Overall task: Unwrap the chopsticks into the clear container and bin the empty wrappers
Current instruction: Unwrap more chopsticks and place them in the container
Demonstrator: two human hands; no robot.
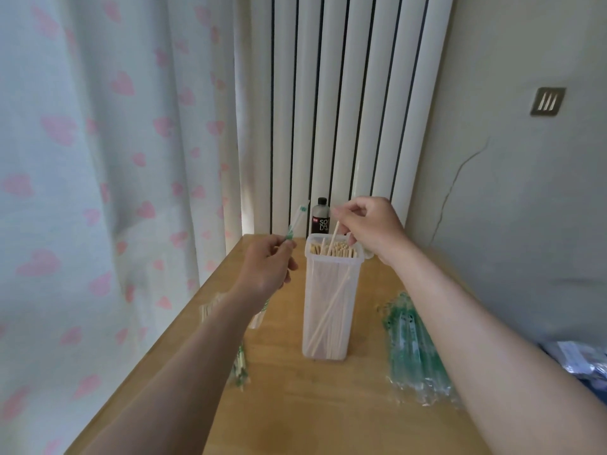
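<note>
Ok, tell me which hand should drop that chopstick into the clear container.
Right. The right hand pinches the chopstick directly above the clear container, its lower end among the sticks inside. The left hand is off to the side, holding a wrapper.

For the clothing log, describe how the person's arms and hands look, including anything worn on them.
Both arms are bare as far as the picture shows: no sleeve or cuff on the left forearm or the right forearm. The left hand and right hand are ungloved, with no ring, watch, bracelet or marking visible.
</note>
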